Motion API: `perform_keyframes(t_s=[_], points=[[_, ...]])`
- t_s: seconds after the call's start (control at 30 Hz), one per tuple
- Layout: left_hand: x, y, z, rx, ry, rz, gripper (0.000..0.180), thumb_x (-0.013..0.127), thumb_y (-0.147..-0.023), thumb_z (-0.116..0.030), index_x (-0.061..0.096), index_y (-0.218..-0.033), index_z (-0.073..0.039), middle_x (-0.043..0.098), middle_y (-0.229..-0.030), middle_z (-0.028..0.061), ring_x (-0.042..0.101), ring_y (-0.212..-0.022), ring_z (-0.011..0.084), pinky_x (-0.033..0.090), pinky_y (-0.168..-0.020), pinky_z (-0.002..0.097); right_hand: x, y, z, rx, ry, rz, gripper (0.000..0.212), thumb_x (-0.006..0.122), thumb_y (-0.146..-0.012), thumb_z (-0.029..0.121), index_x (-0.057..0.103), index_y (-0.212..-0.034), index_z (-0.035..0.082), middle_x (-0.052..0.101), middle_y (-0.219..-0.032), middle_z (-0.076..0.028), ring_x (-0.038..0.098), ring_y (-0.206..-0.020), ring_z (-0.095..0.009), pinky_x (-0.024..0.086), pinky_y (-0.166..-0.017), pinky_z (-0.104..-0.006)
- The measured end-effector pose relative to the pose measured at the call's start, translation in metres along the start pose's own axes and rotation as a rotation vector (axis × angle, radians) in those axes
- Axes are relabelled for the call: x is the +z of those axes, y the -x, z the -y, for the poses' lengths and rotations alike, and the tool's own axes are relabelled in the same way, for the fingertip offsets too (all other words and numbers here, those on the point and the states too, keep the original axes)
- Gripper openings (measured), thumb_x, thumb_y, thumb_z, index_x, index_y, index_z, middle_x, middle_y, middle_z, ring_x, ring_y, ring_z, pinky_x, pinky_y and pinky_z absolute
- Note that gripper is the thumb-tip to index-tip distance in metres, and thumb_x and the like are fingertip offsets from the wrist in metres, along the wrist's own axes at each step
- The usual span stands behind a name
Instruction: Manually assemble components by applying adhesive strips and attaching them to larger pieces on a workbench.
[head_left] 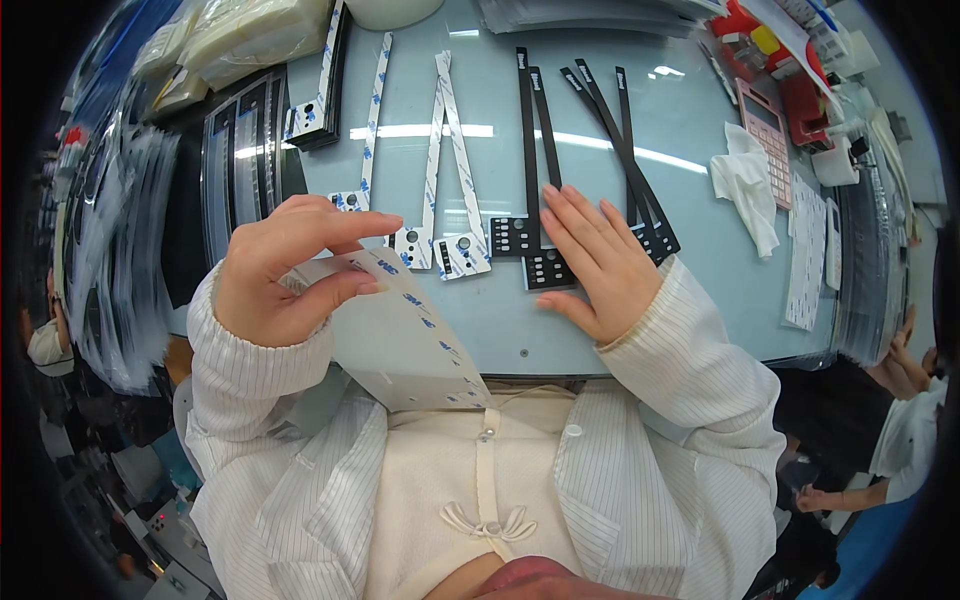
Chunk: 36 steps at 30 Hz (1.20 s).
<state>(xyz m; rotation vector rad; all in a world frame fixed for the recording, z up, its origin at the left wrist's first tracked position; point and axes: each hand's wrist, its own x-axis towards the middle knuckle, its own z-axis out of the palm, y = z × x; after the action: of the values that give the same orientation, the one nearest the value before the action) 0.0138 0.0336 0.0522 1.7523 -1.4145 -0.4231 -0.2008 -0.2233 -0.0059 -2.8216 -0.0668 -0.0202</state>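
My left hand [285,265] holds a translucent backing sheet [405,335] with blue printed marks along its edge. The sheet hangs down past the table's front edge, in front of my body; its upper end is partly hidden by the hand. My right hand [600,265] lies flat, fingers extended, over part of the black flag-shaped strips [529,120], whose wide ends have small cutouts. To the right, more black strips [620,140] cross one another. Between my hands lie white-backed strips [432,170] with blue marks, their wide ends toward me.
A stack of strips [318,112] lies at the left, near wrapped packages [255,45]. Clear plastic sheets [130,240] are piled at the far left. On the right are a pink calculator [765,130], a crumpled tissue [745,180] and a printed white strip [804,255]. Other people are at both sides.
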Motion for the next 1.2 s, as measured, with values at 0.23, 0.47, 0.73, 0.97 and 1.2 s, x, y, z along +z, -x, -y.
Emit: perform_keyframes(t_s=[0.23, 0.47, 0.73, 0.97, 1.2], points=[[0.003, -0.005, 0.001, -0.001, 0.006, 0.006, 0.043, 0.078, -0.071, 0.007, 0.073, -0.113, -0.002, 0.074, -0.093, 0.0129, 0.066, -0.073, 0.0226, 0.05, -0.078, 0.034, -0.005, 0.013, -0.01, -0.112, 0.062, -0.109, 0.056, 0.078, -0.08, 0.03, 0.063, -0.125, 0.0, 0.055, -0.141, -0.018, 0.046, -0.137, -0.035, 0.035, -0.114, -0.05], [0.005, -0.008, 0.0, 0.026, -0.005, 0.003, 0.043, 0.077, -0.071, 0.006, 0.073, -0.112, -0.002, 0.074, -0.093, 0.0121, 0.066, -0.073, 0.022, 0.05, -0.079, 0.0342, -0.014, 0.011, -0.006, -0.113, 0.144, -0.153, 0.044, 0.08, -0.078, 0.029, 0.07, -0.113, 0.004, 0.063, -0.129, -0.016, 0.056, -0.126, -0.035, 0.04, -0.109, -0.0512], [0.008, -0.006, -0.001, 0.043, -0.005, -0.013, 0.043, 0.077, -0.072, 0.006, 0.073, -0.114, -0.003, 0.074, -0.091, 0.0105, 0.066, -0.073, 0.021, 0.051, -0.075, 0.0325, 0.0, 0.013, -0.011, -0.109, 0.073, -0.246, 0.044, 0.081, -0.076, 0.032, 0.072, -0.11, 0.004, 0.065, -0.127, -0.017, 0.058, -0.123, -0.035, 0.04, -0.108, -0.052], [0.009, -0.01, -0.003, 0.046, -0.028, -0.006, 0.043, 0.077, -0.072, 0.006, 0.073, -0.114, -0.003, 0.074, -0.091, 0.0104, 0.066, -0.074, 0.0203, 0.052, -0.074, 0.0314, -0.006, -0.001, 0.002, -0.161, 0.113, -0.123, 0.059, 0.074, -0.083, 0.039, 0.062, -0.13, 0.005, 0.058, -0.139, -0.016, 0.048, -0.136, -0.033, 0.031, -0.115, -0.0523], [0.01, -0.017, -0.005, 0.028, -0.003, -0.012, 0.044, 0.075, -0.075, 0.008, 0.071, -0.117, -0.003, 0.074, -0.097, 0.013, 0.069, -0.077, 0.0205, 0.056, -0.073, 0.03, 0.012, -0.005, 0.012, -0.206, 0.051, -0.163, 0.053, 0.069, -0.088, 0.041, 0.065, -0.123, 0.001, 0.061, -0.135, -0.017, 0.051, -0.133, -0.031, 0.032, -0.114, -0.0518]])
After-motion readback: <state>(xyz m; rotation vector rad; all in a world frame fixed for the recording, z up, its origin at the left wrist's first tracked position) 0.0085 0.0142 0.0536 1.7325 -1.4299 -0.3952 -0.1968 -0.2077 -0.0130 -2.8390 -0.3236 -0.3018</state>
